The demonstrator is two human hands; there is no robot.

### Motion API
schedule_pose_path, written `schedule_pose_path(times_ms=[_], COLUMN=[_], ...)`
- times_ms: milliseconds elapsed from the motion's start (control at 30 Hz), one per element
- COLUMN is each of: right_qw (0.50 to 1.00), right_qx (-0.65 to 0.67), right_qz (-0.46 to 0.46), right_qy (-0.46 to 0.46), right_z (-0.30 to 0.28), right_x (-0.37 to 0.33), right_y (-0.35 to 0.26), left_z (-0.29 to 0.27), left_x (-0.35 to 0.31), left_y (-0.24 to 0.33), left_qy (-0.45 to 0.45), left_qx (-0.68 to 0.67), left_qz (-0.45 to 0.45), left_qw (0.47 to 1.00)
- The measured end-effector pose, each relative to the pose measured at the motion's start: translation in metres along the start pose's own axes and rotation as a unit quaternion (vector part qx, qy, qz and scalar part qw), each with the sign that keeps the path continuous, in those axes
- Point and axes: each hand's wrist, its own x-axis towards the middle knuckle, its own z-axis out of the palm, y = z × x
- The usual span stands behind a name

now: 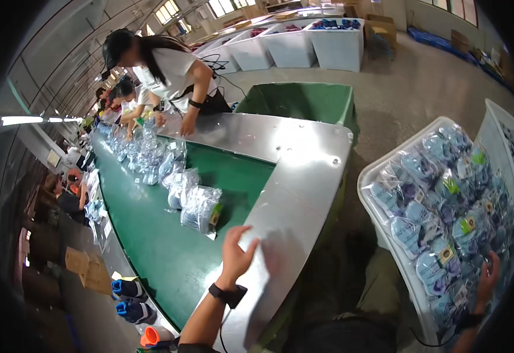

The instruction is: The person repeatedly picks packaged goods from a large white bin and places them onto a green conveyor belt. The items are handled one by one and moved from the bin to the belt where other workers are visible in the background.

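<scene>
My left hand [239, 256] is open above the metal border [289, 206] of a green conveyor belt, its fingers apart and holding nothing. A clear-bagged pair of pale shoes [200, 209] lies on the belt just beyond it, at the near end of a line of similar bags [151, 150]. On my right, a white bin [367, 194] is filled with bagged pale blue and purple shoes [430, 273], several with green or yellow tags. My right hand [487, 279] rests over the bagged shoes at the bin's right side, fingers slightly bent and apart, with no bag visibly gripped.
A person [166, 70] in a white top leans over the belt's far side, with others beyond. A green bin [304, 97] stands behind the belt corner. Dark blue shoes [130, 300] and an orange cup [150, 336] sit at lower left. White tubs [336, 47] line the back.
</scene>
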Motion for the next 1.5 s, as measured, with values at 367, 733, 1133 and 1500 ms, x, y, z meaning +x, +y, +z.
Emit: schedule_pose_path(times_ms=[367, 733, 1133, 1500], right_qw=[0.982, 0.961, 0.94, 0.912], right_qx=[0.065, 0.168, 0.212, 0.212], right_qz=[-0.087, -0.104, -0.097, -0.192], right_qy=[-0.154, -0.195, -0.247, -0.293], right_z=[0.049, 0.087, 0.092, 0.087], right_x=[-0.053, -0.077, -0.079, -0.066], right_y=[-0.222, -0.245, -0.272, -0.319], left_z=[-0.078, -0.021, -0.049, -0.016], left_x=[0.094, 0.039, -0.052, -0.036], left_y=[-0.25, -0.186, -0.102, -0.015], left_qy=[0.162, 0.108, 0.073, -0.048], left_qx=[0.112, -0.261, -0.396, -0.359], left_qz=[-0.343, -0.368, -0.295, -0.346], left_qw=[0.918, 0.886, 0.867, 0.865])
